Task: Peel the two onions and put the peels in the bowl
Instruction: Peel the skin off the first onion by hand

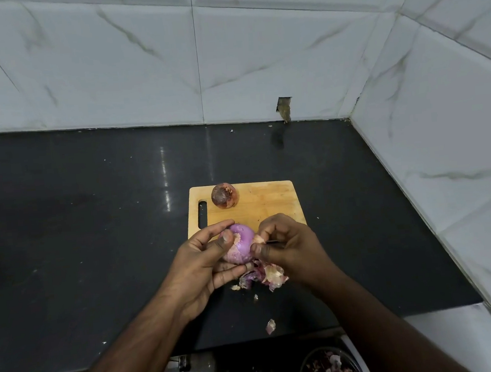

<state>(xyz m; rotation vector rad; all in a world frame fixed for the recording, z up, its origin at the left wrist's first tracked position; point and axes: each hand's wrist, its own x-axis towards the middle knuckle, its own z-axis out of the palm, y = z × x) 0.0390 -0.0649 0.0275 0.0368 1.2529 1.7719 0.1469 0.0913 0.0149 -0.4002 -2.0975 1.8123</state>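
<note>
My left hand (199, 264) grips a purple onion (240, 242), mostly bare of skin, above the near edge of a wooden cutting board (266, 204). My right hand (288, 247) pinches a flap of skin at the onion's right end. A pile of loose peels (265, 274) lies under both hands on the counter. A second onion (225, 195), still in its brown skin, sits at the board's far left corner. The bowl (328, 367) with peels in it shows at the bottom edge, below the counter front.
The black counter (79, 230) runs left and back to white marble-look tiles. A tiled wall (442, 139) closes the right side. One stray peel (270, 326) lies near the counter's front edge, and a small scrap (256, 297) sits closer to the pile.
</note>
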